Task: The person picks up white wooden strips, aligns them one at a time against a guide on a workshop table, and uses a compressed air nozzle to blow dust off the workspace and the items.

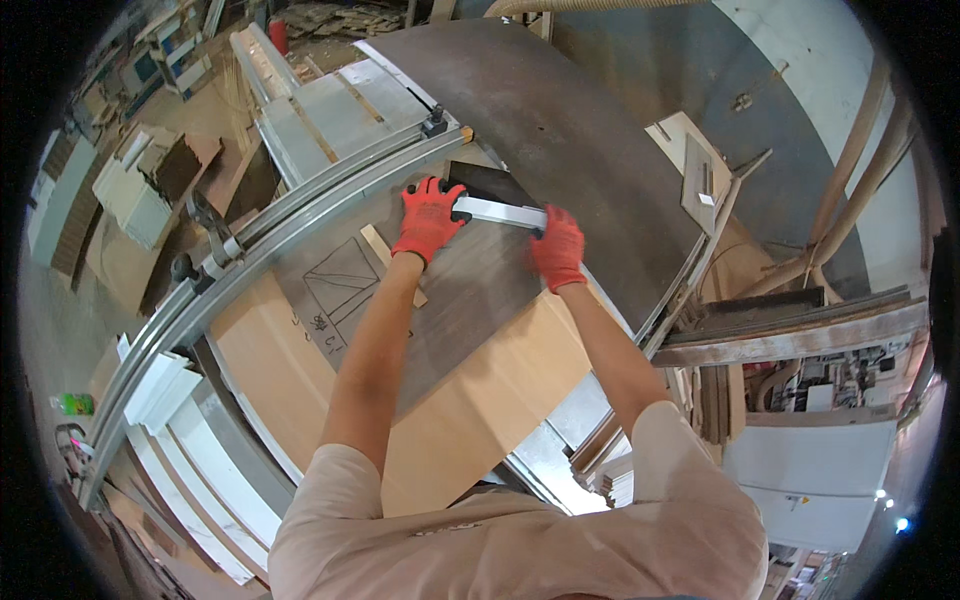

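My left hand (430, 220), in a red glove with dark fingertips, lies at the left end of a short white strip (498, 212), which sits between its forefinger and thumb. At the strip's other end my right hand (560, 248), also gloved in red and a little blurred, has its fingers closed around it. Beneath both hands is a dark brown board (470, 290) with a line drawing and handwritten marks on its left part. A thin pale wood stick (392, 262) lies on that board, partly behind my left forearm. Just beyond the strip is a small blackish piece (490, 182).
A metal guide rail (300, 225) curves past the work on the left. Light wood panels (500, 375) lie nearer my body. A large dark sheet (560, 130) spreads beyond my hands. White panels (200, 460) are stacked lower left; a wood-edged ledge (800, 335) stands right.
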Tool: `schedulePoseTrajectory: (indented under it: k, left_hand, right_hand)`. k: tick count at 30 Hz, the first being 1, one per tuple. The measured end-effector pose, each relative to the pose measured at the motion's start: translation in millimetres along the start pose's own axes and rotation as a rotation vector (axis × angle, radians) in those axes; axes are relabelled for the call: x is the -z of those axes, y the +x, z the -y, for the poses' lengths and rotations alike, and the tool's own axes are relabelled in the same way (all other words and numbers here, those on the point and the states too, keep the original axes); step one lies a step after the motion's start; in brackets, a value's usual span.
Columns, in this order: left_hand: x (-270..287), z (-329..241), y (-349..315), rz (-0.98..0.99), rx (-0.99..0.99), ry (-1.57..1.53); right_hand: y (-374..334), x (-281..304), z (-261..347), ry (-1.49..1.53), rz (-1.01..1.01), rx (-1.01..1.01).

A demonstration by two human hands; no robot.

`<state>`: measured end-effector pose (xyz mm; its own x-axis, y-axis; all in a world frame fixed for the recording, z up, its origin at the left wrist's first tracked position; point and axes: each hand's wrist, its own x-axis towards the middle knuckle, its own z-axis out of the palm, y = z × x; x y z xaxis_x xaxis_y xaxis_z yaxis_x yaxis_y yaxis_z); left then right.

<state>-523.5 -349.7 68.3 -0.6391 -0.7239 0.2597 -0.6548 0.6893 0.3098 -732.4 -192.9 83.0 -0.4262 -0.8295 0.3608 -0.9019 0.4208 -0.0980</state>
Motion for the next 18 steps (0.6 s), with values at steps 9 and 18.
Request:
schedulePoseTrajectory:
  k: [9, 18]
  left_hand:
    - [-12, -104, -39, -0.348, 0.732, -1.635]
    - [-40, -150, -15, -0.387, 1.073, -1.793]
  right_hand:
    - [7, -18, -81, 0.356, 0.099, -0.064]
    - [-12, 60, -38, 0.424, 0.035, -0.009]
